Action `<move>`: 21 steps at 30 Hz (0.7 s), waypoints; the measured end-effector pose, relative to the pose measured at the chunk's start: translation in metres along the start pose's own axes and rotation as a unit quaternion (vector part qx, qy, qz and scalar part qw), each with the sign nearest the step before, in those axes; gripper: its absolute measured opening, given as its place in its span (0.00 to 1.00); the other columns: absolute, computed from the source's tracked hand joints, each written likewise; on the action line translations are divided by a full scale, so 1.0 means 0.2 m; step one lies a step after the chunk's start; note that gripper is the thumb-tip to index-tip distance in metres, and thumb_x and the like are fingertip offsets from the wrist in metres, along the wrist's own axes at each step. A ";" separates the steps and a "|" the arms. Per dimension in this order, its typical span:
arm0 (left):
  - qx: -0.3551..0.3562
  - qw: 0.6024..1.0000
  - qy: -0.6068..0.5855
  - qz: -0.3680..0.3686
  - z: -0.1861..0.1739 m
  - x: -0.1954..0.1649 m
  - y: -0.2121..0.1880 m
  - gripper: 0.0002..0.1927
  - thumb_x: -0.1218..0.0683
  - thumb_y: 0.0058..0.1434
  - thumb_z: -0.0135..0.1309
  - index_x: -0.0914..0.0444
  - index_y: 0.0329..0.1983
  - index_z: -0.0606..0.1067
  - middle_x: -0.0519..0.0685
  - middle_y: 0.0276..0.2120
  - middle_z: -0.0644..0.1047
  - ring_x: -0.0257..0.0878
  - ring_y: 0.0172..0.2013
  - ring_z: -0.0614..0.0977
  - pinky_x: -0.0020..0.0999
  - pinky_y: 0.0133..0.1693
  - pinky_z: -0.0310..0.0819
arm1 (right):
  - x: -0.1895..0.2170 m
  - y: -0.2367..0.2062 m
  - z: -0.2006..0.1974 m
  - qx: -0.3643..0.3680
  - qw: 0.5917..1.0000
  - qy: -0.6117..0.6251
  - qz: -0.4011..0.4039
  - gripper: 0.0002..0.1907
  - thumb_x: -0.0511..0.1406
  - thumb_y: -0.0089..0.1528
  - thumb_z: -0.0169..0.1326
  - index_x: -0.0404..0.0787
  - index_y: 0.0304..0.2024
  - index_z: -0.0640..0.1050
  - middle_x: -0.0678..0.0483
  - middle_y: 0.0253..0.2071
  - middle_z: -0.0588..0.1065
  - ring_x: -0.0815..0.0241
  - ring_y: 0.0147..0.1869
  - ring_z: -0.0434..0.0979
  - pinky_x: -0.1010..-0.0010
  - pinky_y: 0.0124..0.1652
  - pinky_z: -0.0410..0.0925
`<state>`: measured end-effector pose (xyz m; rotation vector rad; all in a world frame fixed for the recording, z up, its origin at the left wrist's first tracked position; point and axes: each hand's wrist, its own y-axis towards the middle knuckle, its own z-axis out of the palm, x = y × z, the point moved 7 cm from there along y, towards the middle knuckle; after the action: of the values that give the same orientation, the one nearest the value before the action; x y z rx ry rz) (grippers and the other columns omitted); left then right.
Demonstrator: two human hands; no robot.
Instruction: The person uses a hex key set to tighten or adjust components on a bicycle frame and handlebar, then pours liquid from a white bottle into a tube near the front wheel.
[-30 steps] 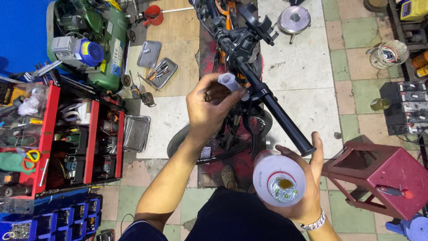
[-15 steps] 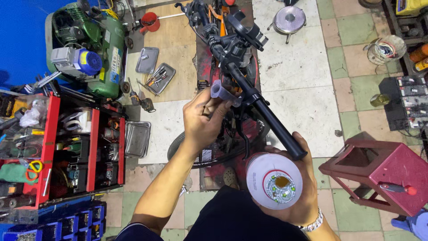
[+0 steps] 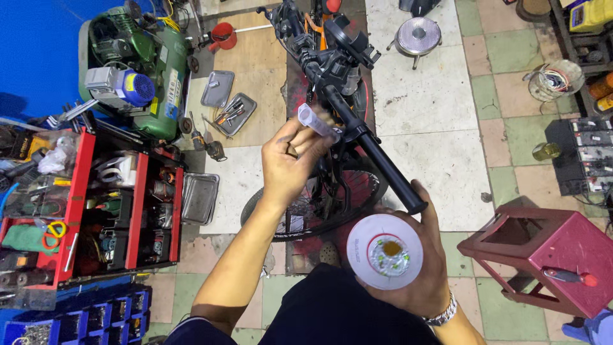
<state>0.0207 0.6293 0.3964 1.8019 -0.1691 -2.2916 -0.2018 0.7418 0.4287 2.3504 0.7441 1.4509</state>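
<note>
A: Near the body, what does the right hand (image 3: 415, 275) hold?

B: It is closed around a round white lamp unit (image 3: 384, 252), its face up, just below the end of the black handlebar grip (image 3: 383, 167).

A: And the left hand (image 3: 290, 163)?

B: Its fingers pinch a small clear tube (image 3: 317, 122) against the handlebar, near the controls.

A: How to do this well?

B: I think keep the lamp level, steady the tube, and avoid the front wheel (image 3: 332, 198). Further away stands the green compressor (image 3: 131, 70).

This is a repair workshop: a red tool chest (image 3: 121, 211) (drawers open), a green air compressor (image 3: 137, 70), metal trays (image 3: 227, 102) of tools and a motorbike (image 3: 338, 76) crowd the tiled floor (image 3: 440, 96).
</note>
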 end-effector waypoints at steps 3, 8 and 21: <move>-0.034 0.990 0.112 0.074 -0.07 -0.09 -0.07 0.32 0.65 0.59 0.58 0.68 0.67 0.63 0.52 0.59 0.73 0.36 0.58 0.77 0.29 0.57 0.73 | -0.08 -0.07 0.04 0.056 0.992 0.057 0.103 0.46 0.42 0.38 0.74 0.36 0.56 0.72 0.44 0.55 0.76 0.46 0.61 0.76 0.57 0.62 0.67; 0.048 0.983 0.176 -0.003 -0.19 -0.14 -0.45 0.27 0.59 0.63 0.60 0.69 0.65 0.72 0.55 0.56 0.80 0.41 0.56 0.82 0.35 0.61 0.74 | -0.12 -0.11 0.16 0.109 0.988 0.084 0.071 0.49 0.42 0.36 0.76 0.34 0.58 0.71 0.43 0.56 0.70 0.46 0.63 0.71 0.59 0.60 0.66; -0.012 0.936 0.349 -0.039 -0.30 -0.21 -0.96 0.57 0.55 0.45 0.73 0.70 0.74 0.54 0.64 0.67 0.68 0.56 0.68 0.73 0.46 0.66 0.69 | 0.11 0.06 0.72 0.112 0.970 0.203 0.074 0.52 0.43 0.39 0.76 0.34 0.61 0.67 0.47 0.57 0.69 0.51 0.62 0.73 0.61 0.62 0.67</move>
<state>0.0691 0.8277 0.3786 2.5038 0.0537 -1.5409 -0.0623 0.7489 0.3841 2.3349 0.8889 2.0498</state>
